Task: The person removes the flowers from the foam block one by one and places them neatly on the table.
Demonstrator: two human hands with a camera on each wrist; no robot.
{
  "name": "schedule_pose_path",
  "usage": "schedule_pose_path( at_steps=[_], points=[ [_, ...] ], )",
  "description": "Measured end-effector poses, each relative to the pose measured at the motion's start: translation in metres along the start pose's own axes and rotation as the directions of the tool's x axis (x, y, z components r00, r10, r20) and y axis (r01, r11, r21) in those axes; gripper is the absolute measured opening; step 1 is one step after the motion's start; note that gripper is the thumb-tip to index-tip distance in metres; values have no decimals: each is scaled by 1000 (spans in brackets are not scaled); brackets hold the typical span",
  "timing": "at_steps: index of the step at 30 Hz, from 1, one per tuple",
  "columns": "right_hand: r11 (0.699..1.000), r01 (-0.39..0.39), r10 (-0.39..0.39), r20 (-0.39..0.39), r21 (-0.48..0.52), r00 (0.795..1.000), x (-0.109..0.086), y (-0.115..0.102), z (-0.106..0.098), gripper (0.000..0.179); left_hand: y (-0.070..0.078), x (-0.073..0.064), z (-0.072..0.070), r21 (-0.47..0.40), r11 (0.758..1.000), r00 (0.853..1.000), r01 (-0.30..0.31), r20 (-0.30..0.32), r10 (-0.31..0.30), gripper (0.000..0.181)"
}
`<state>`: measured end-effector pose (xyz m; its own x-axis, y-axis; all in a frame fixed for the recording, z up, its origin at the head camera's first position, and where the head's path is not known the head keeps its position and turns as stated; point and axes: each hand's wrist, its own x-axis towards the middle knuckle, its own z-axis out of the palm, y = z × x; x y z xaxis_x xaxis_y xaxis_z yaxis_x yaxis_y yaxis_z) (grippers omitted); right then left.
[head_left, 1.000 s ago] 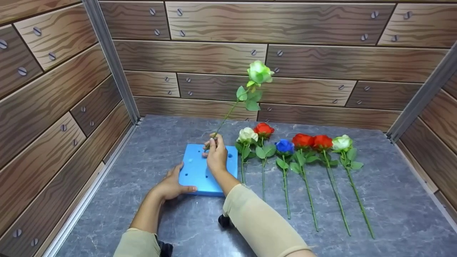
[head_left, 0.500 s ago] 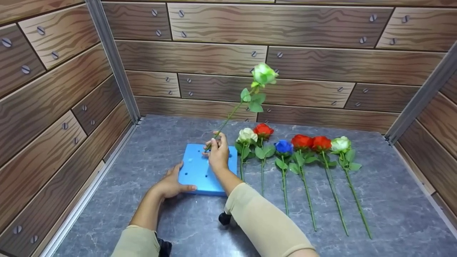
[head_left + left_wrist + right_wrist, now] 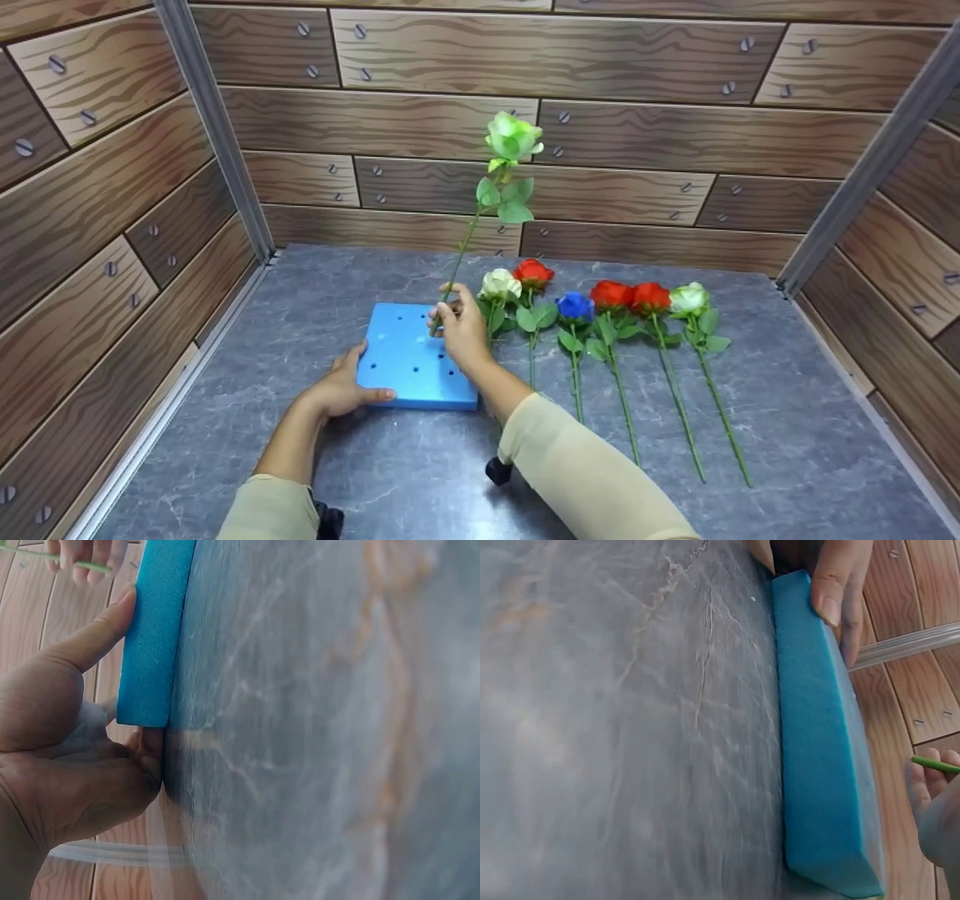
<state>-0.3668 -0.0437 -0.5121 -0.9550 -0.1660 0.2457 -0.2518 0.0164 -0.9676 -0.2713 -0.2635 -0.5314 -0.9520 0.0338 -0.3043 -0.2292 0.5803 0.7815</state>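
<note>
A blue foam block point(image 3: 405, 382) with several small holes in its top lies flat on the table. My left hand point(image 3: 339, 388) holds its near left corner, thumb along the near edge and fingers on the left side. In the left wrist view, the thumb point(image 3: 101, 630) presses the block point(image 3: 154, 637). Over the block's right part, my right hand point(image 3: 463, 330) pinches the stem of a green-white rose point(image 3: 513, 139) near its lower end. The flower leans slightly right, head high up. The right wrist view shows the stem's cut end point(image 3: 922, 761) poking out from the fingers, apart from the block.
Right of the block several roses lie in a row, stems toward me: a white rose point(image 3: 500, 284), a red rose point(image 3: 533, 274), a blue rose point(image 3: 576, 306), two more red and a white-green rose point(image 3: 688, 298). Wood-patterned walls point(image 3: 435, 127) enclose the grey table point(image 3: 405, 480).
My right hand has shifted right and slightly nearer over the block, and the rose stands more upright, uncovering more holes. The left hand keeps its hold. The head view has turned slightly right.
</note>
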Motion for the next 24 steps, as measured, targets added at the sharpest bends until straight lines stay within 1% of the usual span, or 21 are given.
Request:
schedule_pose_path(
  at_steps=[2, 6, 11, 13, 19, 21, 24],
  points=[
    [1000, -10, 10, 19, -1, 1000, -6, -3, -7, 24, 0, -1, 0, -1, 1000, 1000, -4, 6, 4, 126],
    [998, -60, 62, 67, -20, 996, -17, -10, -21, 24, 0, -2, 1, -1, 1000, 1000, -10, 5, 10, 126],
    [987, -131, 141, 122, -90, 982, -32, -22, -34, 25, 0, -1, 1, -6, 1000, 1000, -22, 12, 23, 127],
    [983, -145, 160, 146, -111, 976, -38, -25, -39, 27, 0, -1, 1, -4, 1000, 1000, -24, 18, 24, 127],
    [979, -147, 175, 212, -140, 961, -57, -38, -58, 31, -1, -2, 1, -4, 1000, 999, -20, 26, 20, 127],
    [978, -145, 175, 216, -151, 961, -61, -42, -65, 32, -1, -3, 0, -2, 1000, 999, -21, 26, 21, 127],
    [972, -135, 175, 214, -192, 961, -66, -47, -78, 31, 0, -3, 0, 2, 1000, 999, -20, 26, 20, 127]
  ],
)
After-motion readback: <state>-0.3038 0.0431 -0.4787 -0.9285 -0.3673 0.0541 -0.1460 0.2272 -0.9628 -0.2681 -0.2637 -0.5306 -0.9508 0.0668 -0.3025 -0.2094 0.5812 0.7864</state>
